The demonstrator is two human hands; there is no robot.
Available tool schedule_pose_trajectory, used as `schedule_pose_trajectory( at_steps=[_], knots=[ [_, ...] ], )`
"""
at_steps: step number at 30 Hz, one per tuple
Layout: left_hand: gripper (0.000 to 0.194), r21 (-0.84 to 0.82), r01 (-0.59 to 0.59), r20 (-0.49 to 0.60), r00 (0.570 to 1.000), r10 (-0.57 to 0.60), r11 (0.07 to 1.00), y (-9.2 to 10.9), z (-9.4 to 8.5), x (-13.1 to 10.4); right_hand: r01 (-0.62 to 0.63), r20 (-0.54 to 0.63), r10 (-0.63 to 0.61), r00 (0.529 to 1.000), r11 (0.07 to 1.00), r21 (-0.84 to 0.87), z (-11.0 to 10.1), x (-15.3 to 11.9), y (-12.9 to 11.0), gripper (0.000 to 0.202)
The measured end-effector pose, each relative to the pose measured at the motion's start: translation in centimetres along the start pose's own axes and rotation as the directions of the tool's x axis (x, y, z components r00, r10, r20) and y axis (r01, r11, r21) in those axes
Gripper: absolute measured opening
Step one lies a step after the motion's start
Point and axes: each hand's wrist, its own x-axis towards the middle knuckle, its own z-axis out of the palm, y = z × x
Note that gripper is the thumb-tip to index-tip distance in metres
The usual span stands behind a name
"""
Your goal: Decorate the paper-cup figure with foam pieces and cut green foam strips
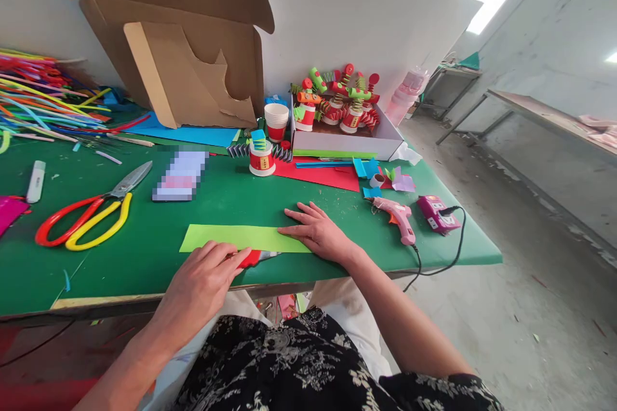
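A light green paper strip [245, 236] lies lengthwise near the front edge of the green-covered table. My left hand [205, 273] is closed over a red utility knife [250, 259], whose metal end points right along the strip's near edge; the fingers partly hide it. My right hand [321, 234] rests on the strip's right end with its fingers spread, holding nothing. Beyond the strip stands a decorated paper cup figure [261, 159] with folded dark paper arms. Scissors [103, 205] with one red and one yellow handle lie to the left.
A pink glue gun [398, 215] and its cord lie at the right, beside a purple box [438, 215]. Behind are a white tray [342, 144] of cup figures, stacked cups [276, 121] and an open cardboard box [193, 64]. A phone [179, 176] and colourful pipe cleaners [48, 99] are left.
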Motion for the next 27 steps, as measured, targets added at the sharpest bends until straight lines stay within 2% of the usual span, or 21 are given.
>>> schedule_pose_trajectory(
  at_steps=[19,27],
  knots=[
    [0.036,-0.021,-0.031,0.017,0.999,0.031,0.999,1.1,0.6,1.0,0.013,-0.018,-0.013,1.0,1.0,0.001,0.2,0.1,0.0,0.038],
    [0.035,-0.043,-0.059,-0.013,0.998,0.059,0.997,0.7,0.6,0.7,0.019,0.014,-0.02,1.0,0.998,0.067,-1.5,-1.9,1.8,0.035]
  ],
)
